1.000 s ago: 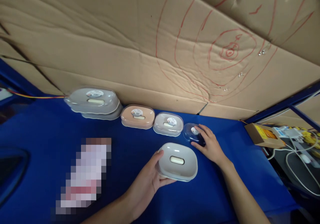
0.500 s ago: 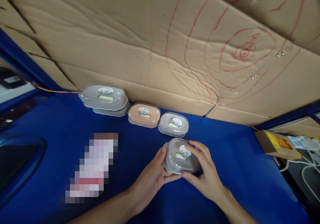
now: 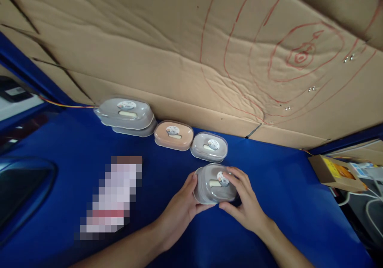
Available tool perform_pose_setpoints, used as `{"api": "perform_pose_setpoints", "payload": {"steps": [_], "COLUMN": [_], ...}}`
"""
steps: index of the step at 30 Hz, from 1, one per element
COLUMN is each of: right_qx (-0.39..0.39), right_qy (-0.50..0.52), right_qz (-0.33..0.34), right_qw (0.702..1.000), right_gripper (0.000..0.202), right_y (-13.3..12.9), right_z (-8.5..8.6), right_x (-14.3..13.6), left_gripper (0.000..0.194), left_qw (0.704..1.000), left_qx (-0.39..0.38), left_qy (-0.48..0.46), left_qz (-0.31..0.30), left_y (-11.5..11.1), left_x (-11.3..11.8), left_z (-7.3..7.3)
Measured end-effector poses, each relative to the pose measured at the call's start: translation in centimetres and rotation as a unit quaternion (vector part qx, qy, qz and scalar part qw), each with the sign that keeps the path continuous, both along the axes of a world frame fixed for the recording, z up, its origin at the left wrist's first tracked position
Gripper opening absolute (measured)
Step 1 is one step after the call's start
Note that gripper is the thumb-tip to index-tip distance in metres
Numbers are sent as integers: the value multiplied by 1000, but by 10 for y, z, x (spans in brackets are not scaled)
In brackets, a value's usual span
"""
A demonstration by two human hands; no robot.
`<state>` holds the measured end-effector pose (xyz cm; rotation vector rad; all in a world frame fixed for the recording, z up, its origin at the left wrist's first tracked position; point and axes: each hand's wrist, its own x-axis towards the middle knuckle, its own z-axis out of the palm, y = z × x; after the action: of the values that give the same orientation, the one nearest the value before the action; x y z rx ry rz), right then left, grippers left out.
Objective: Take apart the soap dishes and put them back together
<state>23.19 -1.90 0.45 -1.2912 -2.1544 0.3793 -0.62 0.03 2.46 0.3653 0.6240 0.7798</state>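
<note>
A grey oval container with a clear lid and a round label (image 3: 209, 185) is between my two hands, just above or on the blue table. My left hand (image 3: 185, 208) grips its left end, thumb at the side and fingers under the near edge. My right hand (image 3: 247, 200) is curved round its right end, fingertips on the lid near the label and thumb at the near edge. Behind it stand a smaller grey container (image 3: 209, 147), a pink-orange container (image 3: 174, 135) and, farther left, a stack of larger grey containers (image 3: 125, 114).
A cardboard wall (image 3: 149, 52) with red drawn rings rises behind the blue table (image 3: 287, 204). A pixelated, blurred item (image 3: 113, 196) lies to the left, a dark object (image 3: 20, 192) at the far left. An open cardboard box (image 3: 335, 176) and white cables are on the right.
The view has shifted slightly. The held container has tilted a little between my hands, and my right thumb sits slightly higher along its near edge.
</note>
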Motion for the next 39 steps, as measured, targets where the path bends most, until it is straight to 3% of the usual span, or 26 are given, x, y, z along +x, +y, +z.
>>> {"api": "perform_pose_setpoints", "payload": {"steps": [5,13,19,22,25,28,32,37,39], "right_qx": [26,58,93,119,121,91,62,14,-9], "right_qy": [-45,-17,-41,-52,-49,-55,-92,-95,-110], "right_qz": [8,-4,-5,-8,-11,9,55,39,9], "right_qw": [999,998,995,991,991,994,992,995,994], "right_gripper": [70,72,75,77,78,85,85,79,75], "right_y": [-1,-4,-8,-10,-10,-7,3,17,20], "right_z": [-2,-2,-2,-3,-6,-8,-4,12,18], "right_x": [-2,-4,-8,-9,-9,-6,6,39,58], "left_gripper": [49,57,58,54,55,53,55,69,63], "left_qw": [1000,996,982,981,984,991,994,972,943], "left_qx": [14,59,157,175,160,94,77,160,233], "left_qy": [16,61,98,70,71,92,77,147,220], "left_qz": [14,8,42,51,45,15,-25,-92,-85], "left_y": [0,-1,0,0,0,0,5,15,18], "left_x": [1,0,2,3,2,0,-2,-7,-11], "left_z": [-1,-2,-2,-1,-1,-2,-4,-10,-11]}}
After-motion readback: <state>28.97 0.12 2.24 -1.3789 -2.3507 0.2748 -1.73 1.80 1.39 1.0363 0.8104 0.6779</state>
